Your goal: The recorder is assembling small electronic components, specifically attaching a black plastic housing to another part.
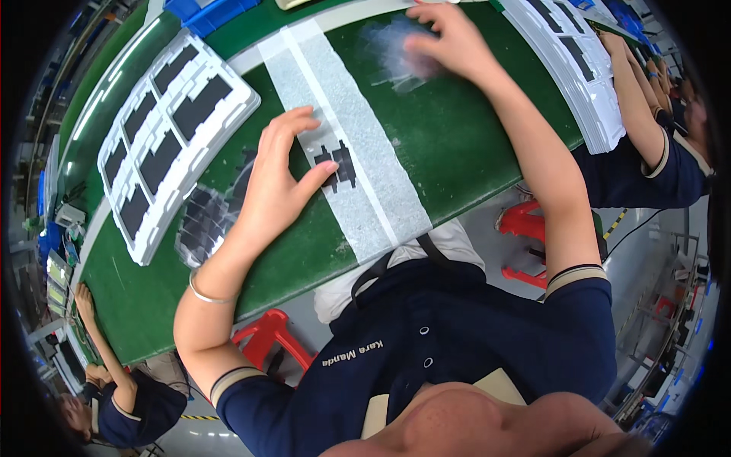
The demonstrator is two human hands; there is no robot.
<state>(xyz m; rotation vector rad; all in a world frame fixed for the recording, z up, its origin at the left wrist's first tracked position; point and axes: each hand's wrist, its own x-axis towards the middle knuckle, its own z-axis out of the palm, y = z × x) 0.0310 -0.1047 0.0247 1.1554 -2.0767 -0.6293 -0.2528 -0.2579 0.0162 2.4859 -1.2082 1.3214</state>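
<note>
My left hand (280,171) is over the left part of the work table, its fingers and thumb spread apart. The thumb tip lies at a small flat black part (345,166) with notched edges; whether it presses on it I cannot tell. A second, similar black part (326,161) sits right beside it, on a pale textured strip (381,190). At the far side my right hand (455,42) reaches over a loose pile of clear film pieces (400,57), thumb and forefinger apart. No film shows between those fingers. More shiny clear pieces (204,221) lie by my left wrist.
A stack of white trays (247,99) with dark inserts stands on the left; another white tray stack (601,126) is at the right. A blue bin (217,17) sits at the far edge of the green table (472,167). Co-workers sit on both sides, near red stools (266,331).
</note>
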